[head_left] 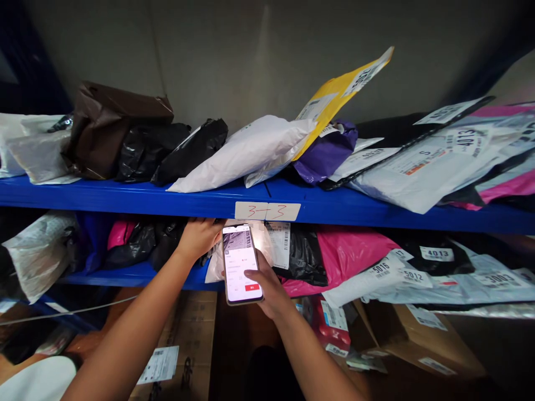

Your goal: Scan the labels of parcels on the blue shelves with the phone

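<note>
My right hand [270,287] is closed around a smartphone [242,267], its thumb over the lit screen. The screen has a camera picture at the top and a red button near the bottom. Behind the phone, on the lower shelf, lies a pale pink parcel [215,262] with a bright spot of light on it. My left hand [200,236] reaches in just under the upper shelf edge, fingers bent at the parcel's upper left side; the fingertips are partly hidden. A white shipping label [279,245] shows right of the phone.
The blue upper shelf [125,196] bears a tag [267,211] reading 3-3 and several bagged parcels, among them a yellow mailer [330,94]. Right of the phone lies a pink parcel [351,250]. Cardboard boxes [200,334] stand below.
</note>
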`<state>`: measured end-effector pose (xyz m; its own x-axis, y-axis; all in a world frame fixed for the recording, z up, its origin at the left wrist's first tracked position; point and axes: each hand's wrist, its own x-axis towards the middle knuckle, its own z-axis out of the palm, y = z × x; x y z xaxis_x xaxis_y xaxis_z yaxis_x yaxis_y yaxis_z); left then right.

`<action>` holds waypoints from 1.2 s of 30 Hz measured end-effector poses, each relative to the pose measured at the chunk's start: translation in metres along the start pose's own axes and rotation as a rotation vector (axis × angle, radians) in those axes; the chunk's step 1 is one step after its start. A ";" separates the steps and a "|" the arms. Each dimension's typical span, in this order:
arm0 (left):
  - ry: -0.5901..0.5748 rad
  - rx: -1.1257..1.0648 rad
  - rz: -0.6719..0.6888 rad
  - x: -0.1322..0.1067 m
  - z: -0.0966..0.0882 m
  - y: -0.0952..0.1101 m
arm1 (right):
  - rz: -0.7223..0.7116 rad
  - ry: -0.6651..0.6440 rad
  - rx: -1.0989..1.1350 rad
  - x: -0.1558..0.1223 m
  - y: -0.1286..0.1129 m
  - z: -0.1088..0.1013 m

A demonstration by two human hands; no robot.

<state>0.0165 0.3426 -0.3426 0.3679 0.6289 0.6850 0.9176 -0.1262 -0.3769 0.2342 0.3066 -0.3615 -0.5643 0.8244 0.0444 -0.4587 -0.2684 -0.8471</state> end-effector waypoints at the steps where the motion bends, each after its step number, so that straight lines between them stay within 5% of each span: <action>1: -0.007 -0.003 -0.001 0.000 0.000 0.000 | 0.002 -0.002 0.002 0.000 0.000 0.000; 15: -0.063 -0.002 -0.016 0.002 -0.002 0.000 | 0.050 -0.312 0.145 -0.023 -0.004 -0.019; 24: 0.031 0.074 0.039 0.007 -0.002 0.005 | 0.036 -0.243 0.090 -0.056 -0.010 -0.032; 30: 0.195 0.056 -0.193 0.003 0.006 0.056 | 0.089 -0.123 0.064 -0.101 -0.012 -0.057; 36: 0.234 -0.097 -0.165 0.002 0.012 0.125 | 0.166 -0.070 0.182 -0.131 -0.016 -0.073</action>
<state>0.1296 0.3368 -0.3957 0.2274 0.4546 0.8612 0.9737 -0.1170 -0.1954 0.3658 0.2398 -0.3927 -0.6853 0.7268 -0.0454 -0.4686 -0.4878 -0.7365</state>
